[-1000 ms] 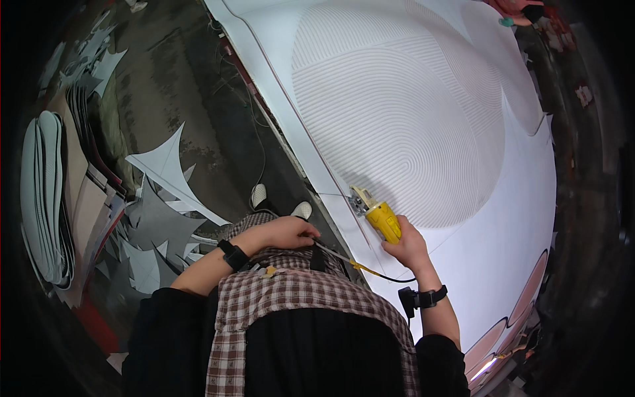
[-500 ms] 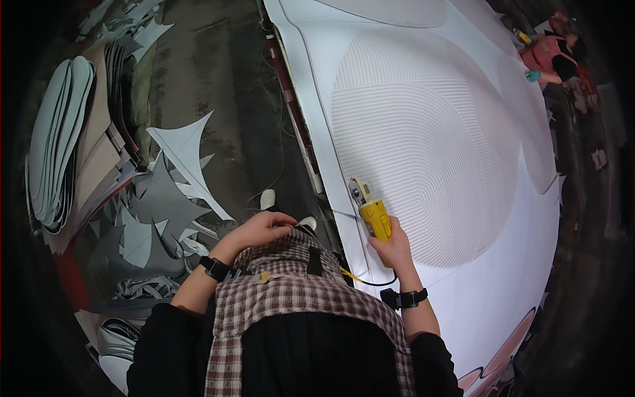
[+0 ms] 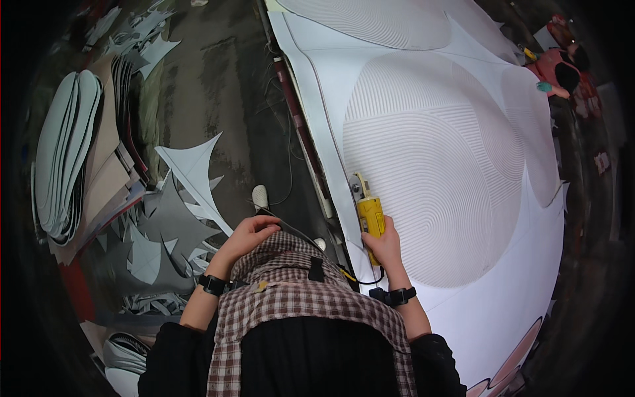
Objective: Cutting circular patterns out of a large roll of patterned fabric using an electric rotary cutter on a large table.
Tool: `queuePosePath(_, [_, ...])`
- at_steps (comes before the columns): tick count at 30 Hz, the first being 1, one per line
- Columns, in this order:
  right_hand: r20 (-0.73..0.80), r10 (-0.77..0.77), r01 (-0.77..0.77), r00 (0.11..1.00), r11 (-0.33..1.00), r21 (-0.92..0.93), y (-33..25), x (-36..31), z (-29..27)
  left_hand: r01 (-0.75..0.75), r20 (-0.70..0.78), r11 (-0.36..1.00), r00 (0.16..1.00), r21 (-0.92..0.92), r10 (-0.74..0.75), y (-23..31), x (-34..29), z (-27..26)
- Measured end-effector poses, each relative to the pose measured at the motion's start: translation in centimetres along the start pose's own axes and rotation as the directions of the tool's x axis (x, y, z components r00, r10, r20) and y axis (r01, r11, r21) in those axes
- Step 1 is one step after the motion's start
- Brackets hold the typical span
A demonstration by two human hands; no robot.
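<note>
Closest in, a brown-and-white checked apron (image 3: 291,308) covers the person's front, with a black wristband (image 3: 212,285) on the left wrist and another black band (image 3: 399,296) on the right. Beyond the apron's lower part, the left hand (image 3: 254,233) hangs relaxed, its fingers loosely bent and apart from the other hand; whether it brushes the cloth cannot be told. To its right, the right hand (image 3: 385,243) is wrapped around the rear of a yellow electric rotary cutter (image 3: 371,215), whose cord (image 3: 370,282) loops back toward the apron. Dark marks on the casing are too small to read. The cutter's round metal blade (image 3: 356,188) points away from the body, at the left border of a big white sheet (image 3: 463,317), just beside a ridged, swirl-patterned round panel (image 3: 423,165). That sheet reaches nearly to the long table edge (image 3: 305,132) on the left, while its smooth part spreads to the right. Left of the edge runs a band of dark floor (image 3: 211,86), bordered by pointed grey and white offcuts (image 3: 165,215) and a stack of curved pale panels (image 3: 66,155). Farthest off, at upper right, is a co-worker in pink (image 3: 549,66) with a teal glove (image 3: 544,87).
</note>
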State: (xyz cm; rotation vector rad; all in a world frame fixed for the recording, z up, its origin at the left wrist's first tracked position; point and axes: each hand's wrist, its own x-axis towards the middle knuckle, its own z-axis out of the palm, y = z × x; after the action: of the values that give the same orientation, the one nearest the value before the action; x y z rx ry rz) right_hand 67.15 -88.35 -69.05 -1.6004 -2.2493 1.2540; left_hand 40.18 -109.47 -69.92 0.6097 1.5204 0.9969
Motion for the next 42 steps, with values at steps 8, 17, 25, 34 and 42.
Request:
queuePosePath(8, [-0.105,0.057,-0.065,0.993,0.995,-0.073,-3.7,3.7,2.1,-0.018,0.01,0.997,1.0,-0.071,0.019,1.8,5.7,-9.3])
queuePosePath(17, [-0.148,0.127,-0.128,0.981,0.992,-0.003,-7.9,6.9,3.1,-0.042,0.072,0.999,0.996,-0.031,0.044,7.3,13.3,-18.8])
queuePosePath(25, [-0.195,0.145,-0.122,0.97,0.985,0.123,-9.8,9.5,4.4,-0.043,-0.049,0.991,0.998,-0.13,0.037,10.2,21.4,-17.3])
queuePosePath(34, [-0.233,0.197,-0.13,0.952,0.953,0.275,-11.8,12.8,4.3,0.079,-0.078,0.898,0.989,-0.433,-0.125,15.9,29.0,-15.6])
queuePosePath(42, [-0.262,0.285,-0.229,0.922,0.947,0.224,-15.1,15.7,4.2,0.129,-0.079,0.789,0.973,-0.601,-0.219,15.5,37.9,-21.0])
